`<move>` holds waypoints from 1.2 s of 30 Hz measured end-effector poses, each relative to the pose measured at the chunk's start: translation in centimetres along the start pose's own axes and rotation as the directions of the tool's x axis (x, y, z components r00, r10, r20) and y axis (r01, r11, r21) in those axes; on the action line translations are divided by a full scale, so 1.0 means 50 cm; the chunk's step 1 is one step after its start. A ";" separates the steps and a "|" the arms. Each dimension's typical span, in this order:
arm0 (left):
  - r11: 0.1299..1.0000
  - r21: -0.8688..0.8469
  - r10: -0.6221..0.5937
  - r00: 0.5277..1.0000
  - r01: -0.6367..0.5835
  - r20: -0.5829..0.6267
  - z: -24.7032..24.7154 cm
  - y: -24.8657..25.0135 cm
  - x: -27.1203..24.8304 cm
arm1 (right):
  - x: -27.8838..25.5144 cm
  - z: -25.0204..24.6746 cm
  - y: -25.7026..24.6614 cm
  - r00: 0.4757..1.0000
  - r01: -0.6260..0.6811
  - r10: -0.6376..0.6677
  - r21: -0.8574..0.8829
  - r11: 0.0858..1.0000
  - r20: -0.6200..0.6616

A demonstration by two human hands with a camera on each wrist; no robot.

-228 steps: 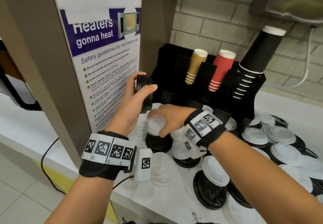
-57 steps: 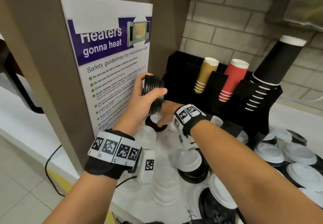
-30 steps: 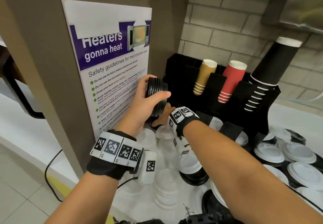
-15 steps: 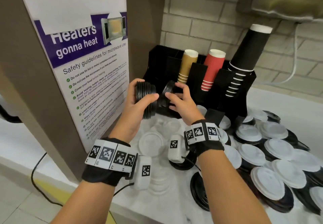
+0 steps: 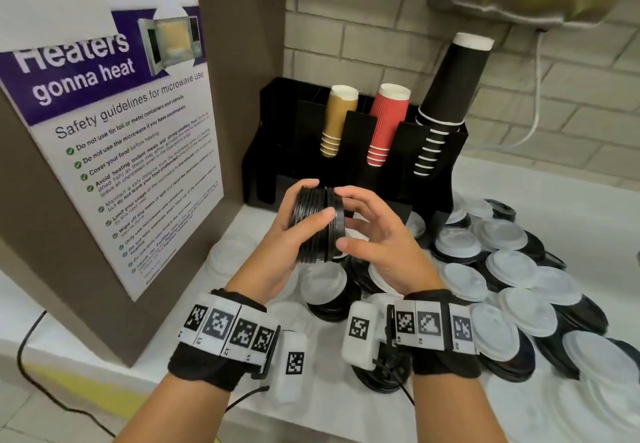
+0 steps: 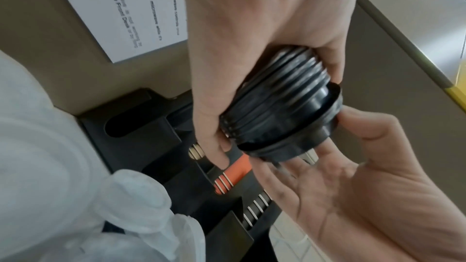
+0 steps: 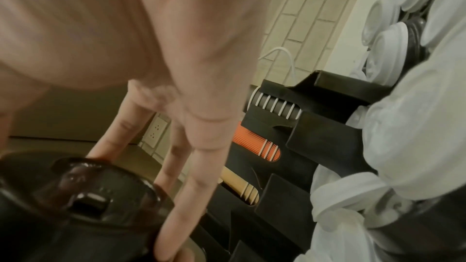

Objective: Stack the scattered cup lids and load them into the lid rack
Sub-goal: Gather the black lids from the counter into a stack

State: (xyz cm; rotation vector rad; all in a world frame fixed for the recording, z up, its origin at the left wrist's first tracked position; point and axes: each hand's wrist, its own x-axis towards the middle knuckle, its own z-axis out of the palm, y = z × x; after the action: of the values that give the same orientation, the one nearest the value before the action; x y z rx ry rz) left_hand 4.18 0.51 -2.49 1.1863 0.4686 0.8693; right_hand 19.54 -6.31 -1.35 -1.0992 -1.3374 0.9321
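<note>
Black lids [image 5: 311, 226] sit nested in a short stack on its side, held above the counter [image 5: 568, 200] in front of the rack [image 5: 426, 179]. The left hand [image 5: 294, 238] wraps the stack, thumb across the near side and fingers curled over the far rim, so the pile stays squeezed together and cannot fan apart. The right hand [image 5: 377, 238] meets the open end with spread, nearly straight fingers [image 7: 199, 174] and the thumb under the rim, pressing one more black lid [image 6: 297, 132] home. In the left wrist view that lid sits slightly off line with the rest and looks only partly seated, which is likely why the palm backs it up. Holding the stack sideways lets both hands push towards each other.

Most of the job looks ahead: white lids [image 5: 509, 266] and more black ones lie scattered and overlapping across the counter to the right and below the hands. The rack holds sleeves of tan [image 5: 336, 120], red [image 5: 388, 124] and black cups [image 5: 446, 103]. Whether any lid slot is already filled cannot be told from here
</note>
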 end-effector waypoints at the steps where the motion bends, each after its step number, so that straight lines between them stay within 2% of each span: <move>1: 1.000 -0.010 -0.002 1.000 0.002 0.005 0.004 -0.001 0.000 | -0.002 0.000 -0.003 1.000 0.015 -0.016 -0.009 1.000 -0.004; 7: 0.999 -0.038 0.012 1.000 -0.012 -0.016 0.029 -0.011 0.002 | -0.013 -0.004 -0.011 0.999 0.018 -0.019 -0.032 0.999 -0.038; 12: 0.998 -0.058 0.017 0.999 -0.019 -0.042 0.036 -0.016 0.003 | -0.012 -0.012 -0.009 0.999 0.050 -0.050 -0.069 0.996 0.004; 14: 0.998 -0.044 0.042 0.995 -0.046 -0.096 0.034 -0.013 0.007 | -0.001 -0.017 -0.005 1.000 -0.012 0.013 -0.062 0.998 0.018; 16: 0.997 -0.017 0.075 0.980 -0.080 -0.182 0.024 -0.004 0.010 | 0.021 -0.022 -0.001 0.993 -0.114 0.115 -0.233 0.966 -0.008; 17: 0.995 -0.008 0.092 0.970 -0.096 -0.223 0.017 0.000 0.012 | 0.035 -0.027 0.004 0.984 -0.167 0.175 -0.400 0.901 -0.017; 19: 0.993 0.004 0.114 0.951 -0.118 -0.286 -0.001 0.012 0.014 | 0.059 -0.021 0.017 0.939 -0.204 0.342 -0.718 0.665 0.050; 21: 0.992 0.000 0.116 0.940 -0.123 -0.322 -0.016 0.021 0.015 | 0.074 0.005 0.033 0.860 -0.083 0.493 -0.915 0.396 0.135; 23: 0.992 0.012 0.122 0.934 -0.125 -0.336 -0.024 0.028 0.015 | 0.082 0.035 0.045 0.803 0.061 0.577 -0.984 0.169 0.149; 24: 0.992 0.023 0.127 0.933 -0.126 -0.338 -0.026 0.030 0.013 | 0.086 0.046 0.052 0.784 0.099 0.604 -0.990 0.099 0.139; 26: 0.990 0.039 0.137 0.931 -0.132 -0.337 -0.028 0.034 0.010 | 0.088 0.064 0.061 0.769 0.134 0.627 -0.990 0.033 0.125; 29: 0.989 0.050 0.145 0.929 -0.136 -0.341 -0.034 0.041 0.004 | 0.097 0.071 0.051 0.747 0.150 0.654 -0.989 0.012 0.121; 31: 0.989 0.049 0.146 0.925 -0.137 -0.352 -0.040 0.047 0.002 | 0.112 0.068 0.026 0.746 0.114 0.652 -0.990 0.082 0.139; 32: 0.988 0.050 0.151 0.922 -0.143 -0.357 -0.042 0.050 0.002 | 0.123 0.067 0.012 0.763 0.091 0.626 -0.986 0.138 0.158; 34: 0.987 0.047 0.161 0.919 -0.154 -0.359 -0.045 0.052 0.003 | 0.142 0.070 -0.013 0.834 0.077 0.519 -0.971 0.225 0.186; 36: 0.986 0.047 0.166 0.919 -0.160 -0.358 -0.045 0.055 0.006 | 0.155 0.076 -0.027 0.896 0.085 0.405 -0.967 0.239 0.180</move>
State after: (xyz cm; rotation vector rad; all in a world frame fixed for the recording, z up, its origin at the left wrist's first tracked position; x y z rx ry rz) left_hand 1.79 2.40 -0.67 1.0925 0.6828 1.2409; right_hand 16.03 1.06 1.68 -2.1298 -2.3291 0.3445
